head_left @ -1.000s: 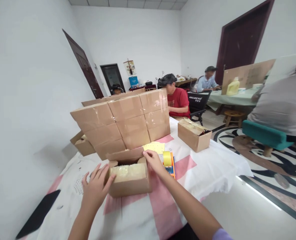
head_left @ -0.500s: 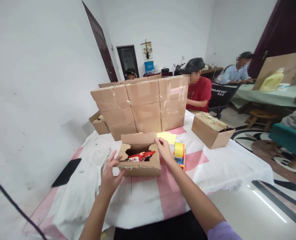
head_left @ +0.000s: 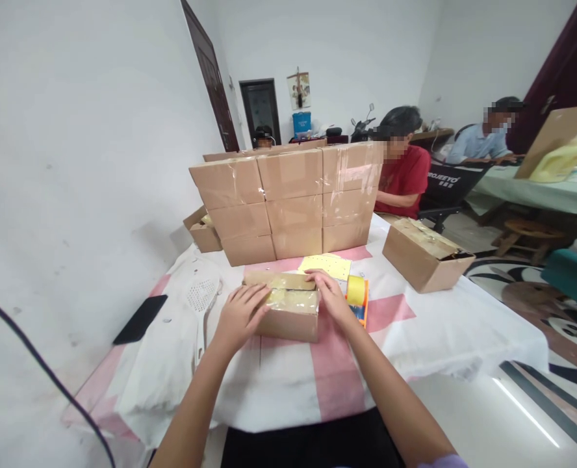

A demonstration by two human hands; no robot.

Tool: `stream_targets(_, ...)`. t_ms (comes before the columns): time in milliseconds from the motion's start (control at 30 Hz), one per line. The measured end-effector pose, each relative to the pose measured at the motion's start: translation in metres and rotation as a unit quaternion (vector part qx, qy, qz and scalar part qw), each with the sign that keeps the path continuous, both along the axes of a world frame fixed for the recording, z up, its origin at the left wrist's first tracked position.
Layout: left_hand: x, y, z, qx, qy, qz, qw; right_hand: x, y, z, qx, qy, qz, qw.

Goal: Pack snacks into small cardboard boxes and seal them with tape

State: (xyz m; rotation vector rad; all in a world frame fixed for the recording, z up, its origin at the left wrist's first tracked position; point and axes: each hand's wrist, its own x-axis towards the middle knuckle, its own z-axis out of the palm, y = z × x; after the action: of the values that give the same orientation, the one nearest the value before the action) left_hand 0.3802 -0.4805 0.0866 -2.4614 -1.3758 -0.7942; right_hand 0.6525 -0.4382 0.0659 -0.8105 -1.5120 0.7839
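Observation:
A small cardboard box (head_left: 288,323) rests on the table in front of me, its top flaps folded down nearly flat, with shiny clear tape across them. A narrow dark gap shows between the flaps. My left hand (head_left: 242,315) wraps over the box's left end, fingers across the top and thumb by the front edge. At the back right corner, my right hand (head_left: 328,294) has its bent fingers on the flap and holds it down. Just right of that hand lies an orange tape dispenser (head_left: 365,302) with a yellow tape roll (head_left: 355,290). The box's contents are hidden.
Stacked, taped cardboard boxes (head_left: 293,208) stand behind. Another box (head_left: 425,257) sits right, an open one (head_left: 203,231) far left. A white skimmer (head_left: 202,299), black phone-like slab (head_left: 140,320) and yellow dotted sheet (head_left: 325,265) lie around. A person in red (head_left: 405,182) sits beyond.
The open flaps have been folded down, covering the red packet that showed inside. My left hand has moved onto the top; my right hand has lowered with the back flap. The view has shifted slightly.

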Motion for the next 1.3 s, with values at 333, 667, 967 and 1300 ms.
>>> stream_targets(333,0.031,-0.004,0.017,-0.051,0.119,0.061,0.99,0.092,-0.021,-0.036,-0.14,0.099,-0.364,0.916)
stream_targets(667,0.045,-0.01,0.02,-0.1,0.078,0.043,0.991,0.097,-0.027,-0.044,-0.255,0.093,-0.054,0.961)
stream_targets(967,0.07,-0.039,0.018,0.028,0.046,0.092,0.994,0.068,-0.076,-0.04,-0.153,0.128,-0.118,0.973)
stream_targets(1300,0.163,-0.124,-0.039,-0.181,-0.342,-0.089,0.918,0.031,-0.133,-0.026,-0.075,0.104,-0.122,0.984)
